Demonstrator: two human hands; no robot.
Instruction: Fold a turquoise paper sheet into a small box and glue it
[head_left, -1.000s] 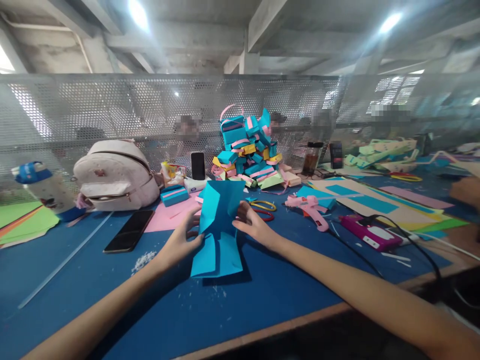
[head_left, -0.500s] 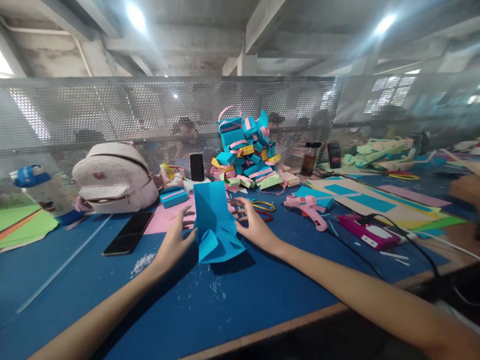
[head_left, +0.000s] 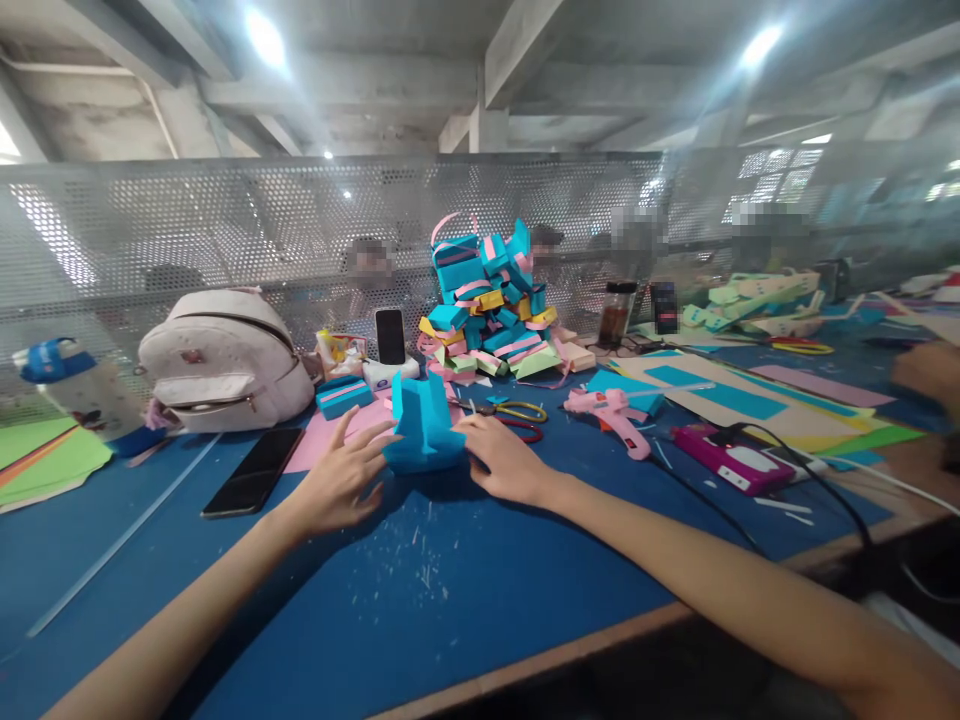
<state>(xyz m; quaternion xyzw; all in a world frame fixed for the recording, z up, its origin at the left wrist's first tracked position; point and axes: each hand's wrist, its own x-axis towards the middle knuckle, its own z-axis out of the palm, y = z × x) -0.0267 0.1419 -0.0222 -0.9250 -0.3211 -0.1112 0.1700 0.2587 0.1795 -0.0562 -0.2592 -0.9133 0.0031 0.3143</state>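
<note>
A folded piece of blue paper (head_left: 426, 445), shaped like a partly formed box with raised flaps, sits on the blue tabletop in front of me. My left hand (head_left: 346, 475) is at its left side, fingers stretched out and thumb apart, the fingertips against the paper's edge. On the opposite side, my right hand (head_left: 504, 460) has its fingers bent round the paper's right edge; part of the grip is hidden. Scissors with yellow and red handles (head_left: 517, 412) lie just beyond my right hand. Pink paper (head_left: 300, 452) lies behind my left hand.
Behind stands a pile of blue, pink and yellow paper boxes (head_left: 491, 310). A pink glue gun (head_left: 611, 415) and a magenta power bank (head_left: 731, 460) lie right, near stacked paper sheets (head_left: 720, 400). Left are a phone (head_left: 253, 472), a backpack (head_left: 225, 365) and a bottle (head_left: 86, 390).
The blue paper has gone from a tall upright panel to a lower, folded-up shape, set slightly farther back. My left fingers have straightened; my right fingers have closed in on its side.
</note>
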